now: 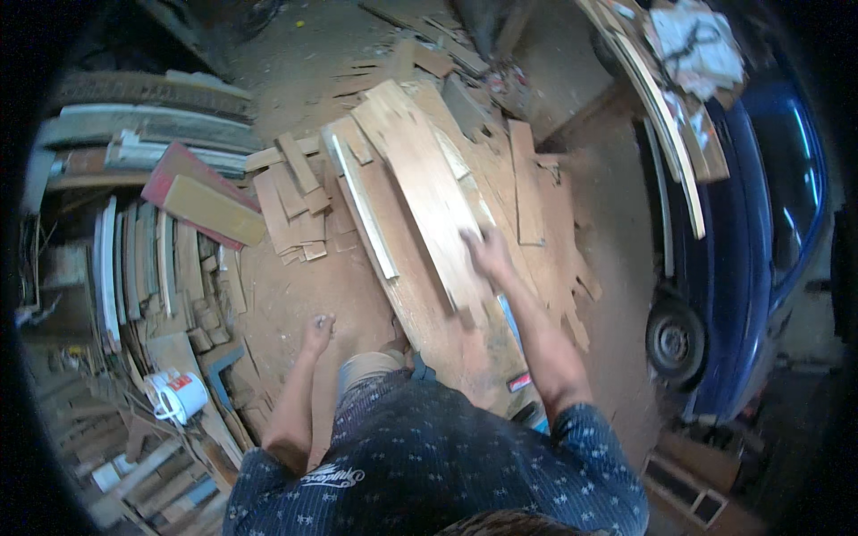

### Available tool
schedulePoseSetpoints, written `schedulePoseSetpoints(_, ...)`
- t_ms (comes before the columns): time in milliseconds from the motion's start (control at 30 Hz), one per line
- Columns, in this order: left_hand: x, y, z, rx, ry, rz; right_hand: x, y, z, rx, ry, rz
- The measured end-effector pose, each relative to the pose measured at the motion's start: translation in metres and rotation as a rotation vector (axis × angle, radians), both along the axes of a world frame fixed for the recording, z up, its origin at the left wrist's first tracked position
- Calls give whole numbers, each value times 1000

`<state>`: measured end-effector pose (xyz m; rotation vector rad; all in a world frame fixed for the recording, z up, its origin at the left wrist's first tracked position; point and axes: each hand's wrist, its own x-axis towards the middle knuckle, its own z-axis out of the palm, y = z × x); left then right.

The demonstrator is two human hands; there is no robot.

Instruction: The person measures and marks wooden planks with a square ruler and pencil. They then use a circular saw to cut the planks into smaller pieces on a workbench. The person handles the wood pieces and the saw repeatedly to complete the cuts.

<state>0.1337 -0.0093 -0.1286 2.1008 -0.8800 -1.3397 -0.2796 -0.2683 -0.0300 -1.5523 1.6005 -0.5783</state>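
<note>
My right hand grips the right edge of a wide pale plank, its fingers closed on the wood. The plank is slightly smeared by motion and lies at a slant over a worktop of larger boards. A narrow white strip runs along the plank's left on those boards. My left hand hangs low to the left of the boards, its fingers curled; whatever is in them, if anything, is too small to make out.
Cut wood pieces, a red-edged board and stacked lumber are at the left, with a white bucket. A blue car stands at the right, long strips jutting beside it. Offcuts lie behind.
</note>
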Motion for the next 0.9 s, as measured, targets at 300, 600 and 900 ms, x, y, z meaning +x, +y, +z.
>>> schedulePoseSetpoints(300, 48, 70, -76, 521, 283, 67, 15, -2, 36, -5, -180, -205)
schedulePoseSetpoints(600, 3, -42, -68, 453, 462, -327, -86, 348, -11, 255, 14, -727)
schedulePoseSetpoints(900, -129, 45, 19, 346, 152, -444, -173, 609, 67, 427, 371, -721)
